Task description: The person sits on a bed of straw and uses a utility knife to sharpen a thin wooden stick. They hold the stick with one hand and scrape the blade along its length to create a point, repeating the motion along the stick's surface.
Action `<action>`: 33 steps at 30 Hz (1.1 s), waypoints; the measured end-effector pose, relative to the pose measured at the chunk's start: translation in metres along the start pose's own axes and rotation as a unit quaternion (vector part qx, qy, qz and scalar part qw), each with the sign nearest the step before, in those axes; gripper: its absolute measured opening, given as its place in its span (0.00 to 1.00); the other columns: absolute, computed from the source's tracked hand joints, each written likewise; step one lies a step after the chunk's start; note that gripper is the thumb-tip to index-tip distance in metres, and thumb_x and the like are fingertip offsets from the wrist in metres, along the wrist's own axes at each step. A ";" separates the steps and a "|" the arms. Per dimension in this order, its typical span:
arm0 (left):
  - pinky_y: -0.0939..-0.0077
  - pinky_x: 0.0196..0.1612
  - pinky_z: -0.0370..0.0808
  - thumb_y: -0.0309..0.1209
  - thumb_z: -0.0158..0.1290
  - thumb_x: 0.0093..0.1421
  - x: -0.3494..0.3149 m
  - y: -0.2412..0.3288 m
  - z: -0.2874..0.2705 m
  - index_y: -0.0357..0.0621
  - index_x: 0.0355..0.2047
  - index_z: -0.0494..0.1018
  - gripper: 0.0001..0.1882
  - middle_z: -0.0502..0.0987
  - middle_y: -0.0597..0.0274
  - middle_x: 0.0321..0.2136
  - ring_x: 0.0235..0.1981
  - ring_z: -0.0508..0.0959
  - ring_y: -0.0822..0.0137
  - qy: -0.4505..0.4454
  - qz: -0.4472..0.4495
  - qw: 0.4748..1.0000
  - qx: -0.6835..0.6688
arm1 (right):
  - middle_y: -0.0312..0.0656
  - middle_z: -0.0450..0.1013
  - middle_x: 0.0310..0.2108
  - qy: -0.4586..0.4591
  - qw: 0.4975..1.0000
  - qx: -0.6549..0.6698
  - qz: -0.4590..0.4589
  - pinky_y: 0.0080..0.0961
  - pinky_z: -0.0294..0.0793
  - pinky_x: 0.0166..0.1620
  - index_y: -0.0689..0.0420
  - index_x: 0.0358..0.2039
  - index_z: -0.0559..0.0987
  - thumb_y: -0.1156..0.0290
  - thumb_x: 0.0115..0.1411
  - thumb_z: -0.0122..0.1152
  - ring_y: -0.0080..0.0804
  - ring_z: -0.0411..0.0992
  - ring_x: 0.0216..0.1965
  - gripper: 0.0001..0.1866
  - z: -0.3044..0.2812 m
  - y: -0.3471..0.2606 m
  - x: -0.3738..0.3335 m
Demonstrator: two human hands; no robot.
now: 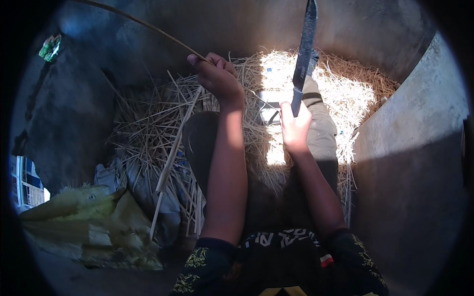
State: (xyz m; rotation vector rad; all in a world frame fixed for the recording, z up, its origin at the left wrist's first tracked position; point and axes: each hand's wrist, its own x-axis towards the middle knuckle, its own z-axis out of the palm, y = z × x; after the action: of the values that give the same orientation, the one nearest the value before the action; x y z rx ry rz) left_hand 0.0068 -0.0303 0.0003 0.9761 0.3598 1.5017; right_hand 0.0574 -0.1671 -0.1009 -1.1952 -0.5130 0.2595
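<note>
My left hand (217, 79) is closed around a long, thin strip of cane or split wood (153, 28), which runs up and away to the upper left. A thin end emerges on the other side of the fist and slants towards my right hand; whether it is the same piece I cannot tell. Wrapped round the dark handle of a machete (304, 47), my right hand (296, 122) holds it with the long dark blade pointing up and away from me. The blade stands apart from the strip in the left fist.
Pale shavings and splinters (143, 123) lie heaped around my legs, brightly sunlit on the right. A longer split stick (173, 150) leans beside my left knee. Yellow-green sacking (98, 224) lies at lower left. Grey curved-looking walls (414, 163) stand at the right and far side.
</note>
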 end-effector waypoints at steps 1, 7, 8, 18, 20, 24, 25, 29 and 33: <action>0.77 0.16 0.45 0.67 0.26 0.68 0.000 0.000 0.002 0.52 0.16 0.51 0.35 0.48 0.73 0.11 0.10 0.49 0.75 -0.010 0.006 1.000 -0.001 | 0.28 0.66 0.19 0.020 0.998 0.047 -0.039 0.17 0.58 0.21 0.57 0.28 0.72 0.76 0.64 0.55 0.13 0.60 0.17 0.07 0.002 0.013 0.000; 0.80 0.15 0.44 0.68 0.31 0.67 0.002 -0.005 0.003 0.52 0.15 0.50 0.36 0.47 0.76 0.13 0.11 0.50 0.79 -0.036 0.013 0.999 0.000 | 0.40 0.73 0.20 0.009 0.888 -0.386 0.250 0.24 0.68 0.23 0.60 0.26 0.75 0.66 0.58 0.63 0.24 0.71 0.20 0.11 -0.074 0.219 -0.033; 0.81 0.15 0.44 0.69 0.31 0.66 0.004 -0.007 0.000 0.52 0.15 0.50 0.37 0.47 0.76 0.13 0.11 0.50 0.79 -0.038 0.020 0.999 -0.012 | 0.42 0.74 0.20 0.054 0.873 -0.420 0.241 0.26 0.69 0.22 0.61 0.26 0.76 0.65 0.57 0.63 0.26 0.72 0.19 0.12 -0.077 0.227 -0.032; 0.82 0.16 0.45 0.70 0.31 0.66 -0.006 -0.006 -0.002 0.51 0.15 0.53 0.37 0.49 0.76 0.13 0.12 0.51 0.80 -0.048 0.025 0.998 -0.032 | 0.29 0.64 0.15 0.040 0.997 -0.032 0.060 0.17 0.59 0.16 0.56 0.28 0.71 0.70 0.64 0.58 0.15 0.60 0.12 0.08 -0.041 0.029 0.013; 0.82 0.16 0.45 0.68 0.31 0.67 -0.007 -0.002 0.003 0.51 0.15 0.53 0.37 0.50 0.76 0.13 0.12 0.51 0.81 -0.045 0.032 0.998 -0.036 | 0.29 0.64 0.17 0.063 0.998 0.019 0.018 0.15 0.58 0.18 0.55 0.27 0.69 0.74 0.64 0.56 0.14 0.59 0.14 0.08 -0.027 0.002 0.008; 0.83 0.16 0.47 0.65 0.33 0.68 -0.013 -0.001 0.014 0.49 0.16 0.54 0.35 0.51 0.76 0.13 0.12 0.53 0.81 -0.023 0.051 0.998 -0.031 | 0.27 0.63 0.20 0.079 0.985 0.071 -0.134 0.17 0.59 0.22 0.55 0.27 0.67 0.78 0.65 0.51 0.14 0.59 0.19 0.08 -0.019 0.074 -0.007; 0.83 0.16 0.47 0.65 0.33 0.68 -0.012 -0.002 0.015 0.49 0.17 0.55 0.35 0.51 0.76 0.13 0.12 0.53 0.81 -0.023 0.057 0.998 -0.024 | 0.35 0.70 0.26 0.047 0.997 -0.043 -0.031 0.24 0.66 0.31 0.60 0.33 0.72 0.73 0.64 0.54 0.22 0.67 0.27 0.05 -0.035 0.110 -0.015; 0.84 0.15 0.47 0.66 0.34 0.67 -0.004 -0.002 0.008 0.49 0.18 0.55 0.35 0.53 0.75 0.14 0.12 0.53 0.81 -0.013 0.056 0.998 -0.018 | 0.57 0.78 0.35 -0.094 0.852 -0.427 0.288 0.42 0.74 0.48 0.67 0.39 0.78 0.57 0.60 0.61 0.51 0.78 0.42 0.22 -0.066 0.180 -0.026; 0.84 0.15 0.48 0.67 0.33 0.67 -0.002 0.006 0.001 0.50 0.18 0.54 0.35 0.53 0.75 0.15 0.12 0.53 0.81 -0.025 0.054 0.998 -0.017 | 0.56 0.79 0.32 -0.089 0.866 -0.436 0.229 0.42 0.75 0.45 0.67 0.35 0.79 0.56 0.59 0.62 0.51 0.79 0.38 0.22 -0.046 0.153 -0.019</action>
State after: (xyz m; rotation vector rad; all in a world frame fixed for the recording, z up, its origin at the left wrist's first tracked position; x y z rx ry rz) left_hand 0.0034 -0.0334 0.0040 1.0186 0.2470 1.5731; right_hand 0.0758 -0.1590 -0.2609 -2.2024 -0.5131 0.5851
